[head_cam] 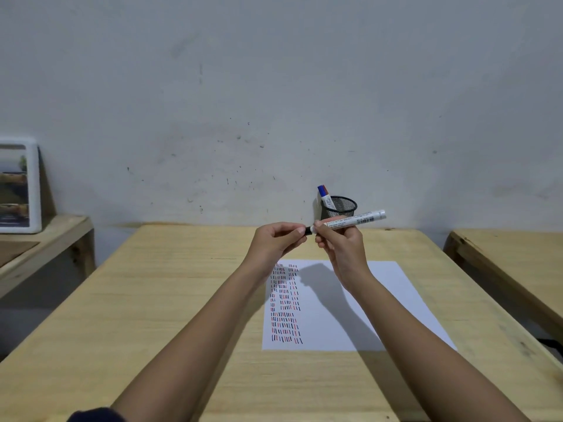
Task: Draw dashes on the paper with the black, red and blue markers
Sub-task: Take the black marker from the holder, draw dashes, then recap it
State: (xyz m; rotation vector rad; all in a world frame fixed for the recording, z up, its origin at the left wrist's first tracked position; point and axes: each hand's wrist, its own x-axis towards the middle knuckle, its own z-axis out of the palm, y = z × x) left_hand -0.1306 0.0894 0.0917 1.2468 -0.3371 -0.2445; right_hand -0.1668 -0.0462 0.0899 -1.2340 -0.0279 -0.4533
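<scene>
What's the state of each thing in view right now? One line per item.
Marker: held level above the table, right hand on the barrel, left hand on its black cap end.
Left hand: closed on the cap end.
Right hand: closed on the marker.
Blue marker: capped, standing tilted in the cup.
Mesh cup: upright at the table's far edge.
Paper: flat, dashes filling only its left part.

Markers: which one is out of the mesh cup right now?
The black-tipped marker, held level in both hands above the paper. The blue-capped marker stands in the mesh cup.
</scene>
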